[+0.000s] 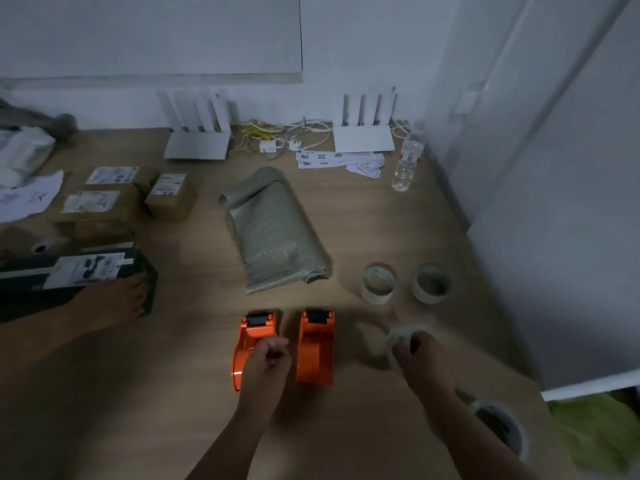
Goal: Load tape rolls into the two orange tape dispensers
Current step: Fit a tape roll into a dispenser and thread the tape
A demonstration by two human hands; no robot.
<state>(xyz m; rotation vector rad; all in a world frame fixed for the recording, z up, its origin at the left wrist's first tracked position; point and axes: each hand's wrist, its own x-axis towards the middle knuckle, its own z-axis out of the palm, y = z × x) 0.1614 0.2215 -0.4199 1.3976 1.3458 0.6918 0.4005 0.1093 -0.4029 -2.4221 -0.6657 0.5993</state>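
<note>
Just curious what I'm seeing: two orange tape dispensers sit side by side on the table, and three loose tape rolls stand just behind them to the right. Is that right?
Not quite: the head view shows two loose tape rolls standing there, not three. The two orange tape dispensers do sit side by side on the table.

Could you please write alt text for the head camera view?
Two orange tape dispensers sit side by side on a wooden table; the left hand rests over one, the right hand grips a blurred tape roll. Two more rolls stand behind.
</note>
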